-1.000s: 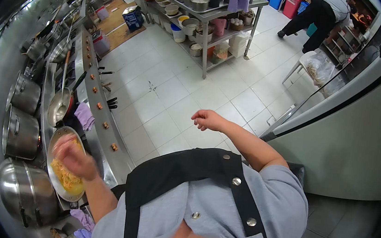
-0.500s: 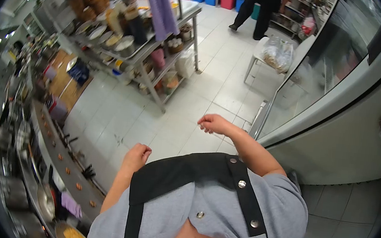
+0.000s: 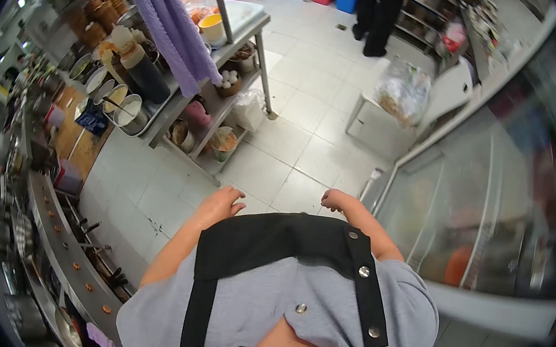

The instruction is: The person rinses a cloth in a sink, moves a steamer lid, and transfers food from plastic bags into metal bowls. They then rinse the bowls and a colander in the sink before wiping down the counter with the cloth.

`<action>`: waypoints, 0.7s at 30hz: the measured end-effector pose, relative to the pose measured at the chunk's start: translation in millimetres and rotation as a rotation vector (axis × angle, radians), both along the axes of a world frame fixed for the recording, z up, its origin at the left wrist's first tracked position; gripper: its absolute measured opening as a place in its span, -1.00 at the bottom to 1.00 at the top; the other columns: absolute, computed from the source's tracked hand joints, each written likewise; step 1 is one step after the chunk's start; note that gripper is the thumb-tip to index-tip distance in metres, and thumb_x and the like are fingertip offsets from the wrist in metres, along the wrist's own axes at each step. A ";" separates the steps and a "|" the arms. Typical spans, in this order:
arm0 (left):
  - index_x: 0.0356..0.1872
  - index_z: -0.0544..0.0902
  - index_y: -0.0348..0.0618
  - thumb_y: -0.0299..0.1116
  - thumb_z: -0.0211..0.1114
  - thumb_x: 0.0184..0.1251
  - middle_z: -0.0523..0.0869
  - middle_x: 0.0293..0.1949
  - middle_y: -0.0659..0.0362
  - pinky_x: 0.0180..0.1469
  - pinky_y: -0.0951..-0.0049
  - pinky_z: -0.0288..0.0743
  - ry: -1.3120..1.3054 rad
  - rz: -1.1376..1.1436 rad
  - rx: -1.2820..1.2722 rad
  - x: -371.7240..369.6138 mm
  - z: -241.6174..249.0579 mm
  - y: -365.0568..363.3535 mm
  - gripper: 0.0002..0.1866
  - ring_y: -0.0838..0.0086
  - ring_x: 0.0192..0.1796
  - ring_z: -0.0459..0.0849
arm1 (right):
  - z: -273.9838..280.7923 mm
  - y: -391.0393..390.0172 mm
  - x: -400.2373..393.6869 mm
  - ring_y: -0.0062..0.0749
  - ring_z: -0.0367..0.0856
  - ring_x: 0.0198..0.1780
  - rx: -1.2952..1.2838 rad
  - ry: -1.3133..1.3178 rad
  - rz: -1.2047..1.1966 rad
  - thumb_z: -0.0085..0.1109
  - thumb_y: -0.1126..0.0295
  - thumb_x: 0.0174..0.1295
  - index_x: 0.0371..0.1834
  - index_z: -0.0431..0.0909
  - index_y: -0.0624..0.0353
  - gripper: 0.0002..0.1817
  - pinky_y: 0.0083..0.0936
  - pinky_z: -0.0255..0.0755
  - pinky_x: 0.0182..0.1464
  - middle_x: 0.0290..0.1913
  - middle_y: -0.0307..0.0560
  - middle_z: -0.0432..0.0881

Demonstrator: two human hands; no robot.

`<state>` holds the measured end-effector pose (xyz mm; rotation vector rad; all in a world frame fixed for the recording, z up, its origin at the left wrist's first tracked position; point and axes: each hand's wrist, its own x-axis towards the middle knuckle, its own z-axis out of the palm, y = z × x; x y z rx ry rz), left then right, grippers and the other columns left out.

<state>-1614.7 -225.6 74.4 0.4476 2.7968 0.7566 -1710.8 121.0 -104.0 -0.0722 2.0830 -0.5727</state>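
My left hand (image 3: 223,203) hangs in front of the black apron (image 3: 264,240), thumb apart from the fingers, holding nothing. Over the tiled floor, my right hand (image 3: 335,201) has its fingers curled in, and nothing shows in it. The glass-door fridge (image 3: 477,215) is on the right, nearest to that hand, but not touched. Ahead on the left stands a metal work table (image 3: 248,35) with a purple towel (image 3: 171,27) hanging from its frame.
Sauce bottles (image 3: 145,73) and metal pots (image 3: 130,114) crowd the table; eggs (image 3: 229,79) sit on its lower shelf. A white chair (image 3: 366,105) carries a plastic bag (image 3: 400,95). Another person's legs (image 3: 378,15) stand farther back. A stove counter (image 3: 70,246) runs along the left.
My view has moved forward, bringing the table and chair closer and more of the fridge's glass into sight. My right hand has drawn lower; my left thumb now stands apart from its fingers.
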 end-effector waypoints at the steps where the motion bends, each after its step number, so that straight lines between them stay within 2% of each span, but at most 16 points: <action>1: -0.22 0.57 -0.15 -0.30 0.21 0.16 0.57 -0.27 0.04 -0.15 0.27 0.43 0.048 0.040 0.029 -17.8 0.2 4.1 -0.79 0.15 -0.16 0.54 | -1.8 3.9 -24.2 -0.40 0.58 -0.43 -0.038 0.000 -0.049 0.10 0.28 0.06 -0.10 0.53 0.16 -0.67 -0.44 0.44 -0.49 -0.36 -0.12 0.61; 2: -0.22 0.57 -0.15 -0.31 0.21 0.16 0.57 -0.27 0.05 -0.15 0.27 0.44 0.097 0.079 0.058 -35.6 1.9 7.4 -0.80 0.15 -0.17 0.55 | -4.8 6.9 -51.6 -0.40 0.58 -0.43 -0.041 0.002 -0.016 0.10 0.28 0.06 -0.10 0.53 0.16 -0.67 -0.44 0.44 -0.49 -0.36 -0.12 0.61; 4: -0.23 0.58 -0.15 -0.33 0.21 0.16 0.57 -0.29 0.05 -0.19 0.28 0.44 0.115 0.156 0.072 -67.9 10.5 13.1 -0.82 0.16 -0.21 0.56 | -2.1 6.1 -99.4 -0.40 0.56 -0.55 -0.228 0.100 -0.197 0.11 0.28 0.01 -0.22 0.57 0.17 -0.71 -0.44 0.43 -0.51 -0.52 -0.08 0.59; 6: -0.25 0.58 -0.15 -0.36 0.21 0.16 0.57 -0.30 0.06 -0.22 0.29 0.45 0.123 0.221 0.088 -93.8 17.0 14.8 -0.83 0.17 -0.25 0.57 | 12.2 -5.6 -144.6 -0.45 0.56 -0.51 -0.237 0.088 -0.179 0.10 0.28 0.02 -0.20 0.56 0.17 -0.71 -0.48 0.41 -0.51 -0.45 -0.09 0.60; 8: -0.26 0.59 -0.20 -0.45 0.21 0.15 0.56 -0.39 0.06 -0.31 0.39 0.43 0.227 0.284 0.154 -124.6 21.0 12.7 -0.86 0.22 -0.35 0.56 | 40.1 -20.6 -182.3 -0.47 0.56 -0.44 -0.410 0.139 -0.208 0.08 0.28 0.05 -0.16 0.54 0.16 -0.70 -0.50 0.41 -0.49 -0.37 -0.13 0.61; 10: -0.26 0.59 -0.18 -0.45 0.21 0.14 0.57 -0.39 0.07 -0.32 0.37 0.44 0.276 0.328 0.140 -158.4 41.4 14.1 -0.86 0.21 -0.35 0.56 | 66.5 -37.9 -218.7 -0.50 0.56 -0.39 -0.491 0.073 -0.204 0.05 0.29 0.10 -0.12 0.52 0.14 -0.71 -0.52 0.42 -0.42 -0.34 -0.17 0.60; 12: -0.27 0.59 -0.16 -0.46 0.21 0.14 0.57 -0.39 0.08 -0.33 0.35 0.44 0.324 0.364 0.120 -197.7 58.7 12.9 -0.87 0.20 -0.36 0.56 | 71.8 -46.5 -256.3 -0.52 0.55 -0.34 -0.577 0.005 -0.207 0.03 0.29 0.15 -0.09 0.50 0.12 -0.72 -0.53 0.43 -0.34 -0.31 -0.21 0.59; 14: -0.26 0.59 -0.18 -0.48 0.20 0.14 0.57 -0.40 0.05 -0.34 0.37 0.44 0.511 0.382 0.191 -242.0 67.7 8.6 -0.87 0.20 -0.37 0.56 | 63.9 -54.0 -290.0 -0.54 0.54 -0.32 -0.643 -0.010 -0.166 -0.01 0.31 0.18 -0.08 0.49 0.11 -0.73 -0.53 0.43 -0.33 -0.29 -0.23 0.59; 15: -0.28 0.60 -0.24 -0.50 0.17 0.18 0.57 -0.40 0.10 -0.31 0.47 0.41 0.560 0.410 0.196 -266.1 71.4 6.0 -0.89 0.34 -0.38 0.55 | 52.8 -54.7 -303.9 -0.54 0.54 -0.32 -0.647 -0.020 -0.168 -0.01 0.31 0.18 -0.08 0.49 0.11 -0.73 -0.53 0.43 -0.33 -0.29 -0.23 0.59; 17: -0.19 0.58 -0.24 -0.50 0.15 0.19 0.57 -0.33 0.09 -0.27 0.50 0.42 0.651 0.463 0.213 -311.5 94.3 4.5 -0.83 0.36 -0.28 0.55 | 32.5 -52.4 -341.0 -0.52 0.56 -0.39 -0.508 -0.025 -0.215 0.05 0.32 0.08 -0.11 0.51 0.12 -0.71 -0.56 0.40 -0.45 -0.37 -0.23 0.60; 21: -0.04 0.52 -0.22 -0.50 0.15 0.19 0.52 -0.19 0.16 -0.24 0.58 0.43 0.820 0.610 0.195 -390.1 120.7 -14.4 -0.72 0.49 -0.16 0.51 | 31.5 -41.6 -397.0 -0.51 0.56 -0.41 -0.423 -0.122 -0.271 0.08 0.33 0.06 -0.13 0.52 0.14 -0.71 -0.60 0.42 -0.44 -0.35 -0.23 0.61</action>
